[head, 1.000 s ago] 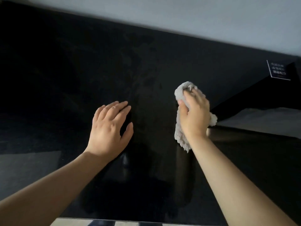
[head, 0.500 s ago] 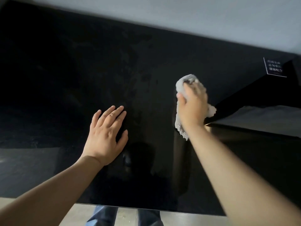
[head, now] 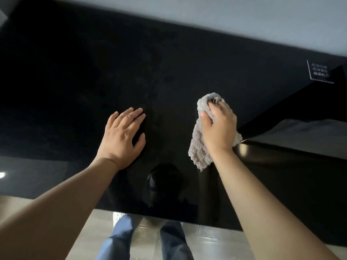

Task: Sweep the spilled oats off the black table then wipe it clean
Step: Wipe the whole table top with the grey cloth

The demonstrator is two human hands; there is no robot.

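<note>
Head camera: a grey cloth lies bunched on the glossy black desk, right of centre. The right hand presses on it, fingers curled round its top. The left hand rests flat beside it, fingers straight. A small lettered sign stands far right.

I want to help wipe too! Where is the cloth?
In the head view, the cloth is right of centre on the table, gripped by the right hand.
</note>
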